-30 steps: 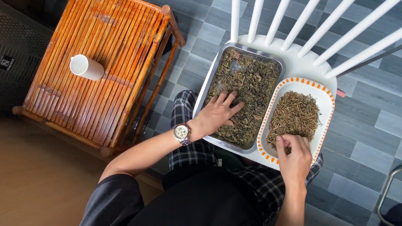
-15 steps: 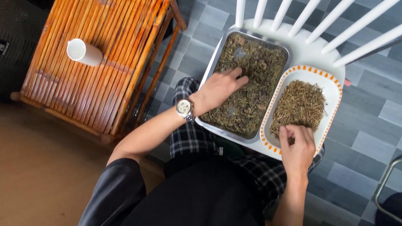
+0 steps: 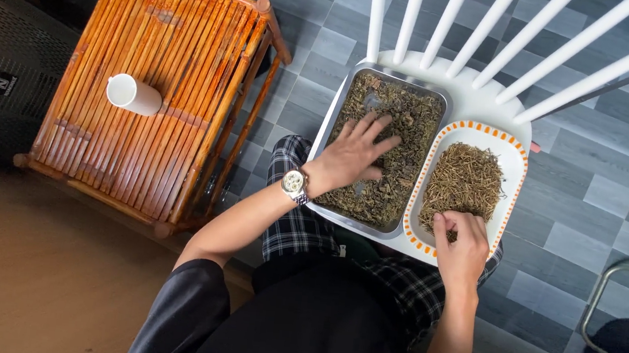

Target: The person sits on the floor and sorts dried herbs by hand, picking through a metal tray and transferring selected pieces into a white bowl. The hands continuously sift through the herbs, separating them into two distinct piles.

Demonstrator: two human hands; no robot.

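Seen from above, a person in dark clothes and plaid trousers sits over a grey tiled floor (image 3: pixel 610 176) that meets wood flooring (image 3: pixel 24 270) at the left. A bamboo table (image 3: pixel 153 82) stands to the person's left, with a white cup (image 3: pixel 133 94) lying on its side near the table's left edge. Directly ahead is a white chair (image 3: pixel 486 101), its slatted back pointing away, and two containers sit side by side on the seat, touching or nearly so. The metal tray (image 3: pixel 336 116) on the seat's left half holds a bed of dark dried leaves (image 3: pixel 406 124). The white dish (image 3: pixel 515 155) with an orange-dashed rim, on the right half, holds a heap of pale brown stems (image 3: pixel 466 181). The left hand (image 3: pixel 352 153), a wristwatch (image 3: pixel 295 184) on its wrist, lies flat on the leaves near the tray's middle, fingers spread wide and holding nothing. The right hand (image 3: pixel 465 243) rests at the dish's near edge, fingers curled inward with the tips pinched together at the stems; whether anything is between them cannot be told. A metal frame (image 3: pixel 612 309) shows at the floor's right edge.
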